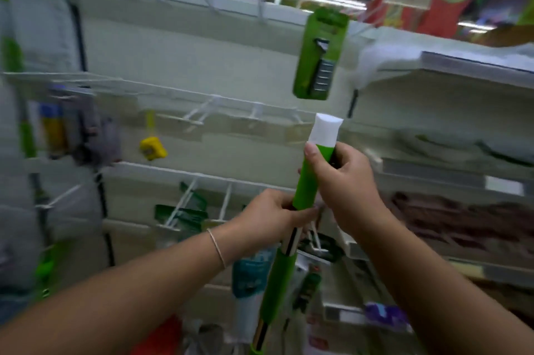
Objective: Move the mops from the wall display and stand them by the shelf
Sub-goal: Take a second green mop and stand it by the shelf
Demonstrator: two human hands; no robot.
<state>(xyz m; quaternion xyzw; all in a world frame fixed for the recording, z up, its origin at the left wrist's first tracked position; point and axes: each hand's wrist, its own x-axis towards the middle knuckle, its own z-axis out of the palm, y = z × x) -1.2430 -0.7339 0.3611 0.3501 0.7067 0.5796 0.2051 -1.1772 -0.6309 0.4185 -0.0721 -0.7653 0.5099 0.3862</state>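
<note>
Head view: both hands are closing around one mop handle (310,181), held nearly upright in front of the wall display (202,100). Right hand (346,184) is wrapping the upper green sleeve just below the white end cap (325,127), thumb pressing along the front. Left hand (274,216) is pinching the handle lower down, at the bottom of that sleeve, above a second green sleeve (278,288). Handle is running down out of frame; mop head is not showing, so whether it is touching the floor cannot be told. White wire hooks (202,114) on the display are standing mostly bare behind the handle, and a green carded item (320,54) is hanging above it. Shelf (462,71) is sitting to the right, blurred.

Judgement: step in hand appears to be carrying this mop off the display. Next move is calling for swinging the handle right toward the shelf, keeping it clear of the hooks, then setting it upright and leaning steadily.
</note>
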